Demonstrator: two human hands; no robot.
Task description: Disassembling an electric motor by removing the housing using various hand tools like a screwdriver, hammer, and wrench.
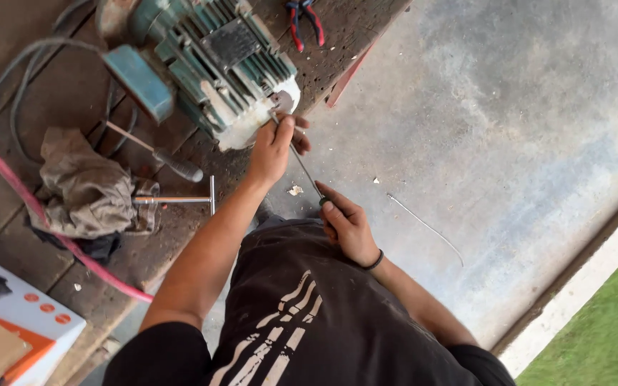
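The screwdriver (302, 166) is bearing on the near end cover of the green electric motor (209, 64) at the workbench (8, 186) edge. The right hand (348, 225) is gripping its handle closed; the left hand (273, 146) is pinching the shaft. Judged step: driving a fastener; next needs steady alignment.

Both hands on screwdriver (302, 166) — at motor (209, 64)

Soft, even daylight from the open grassy side at right; faint shadows only, mild sheen on concrete floor (509, 107), slight blur toward edges.
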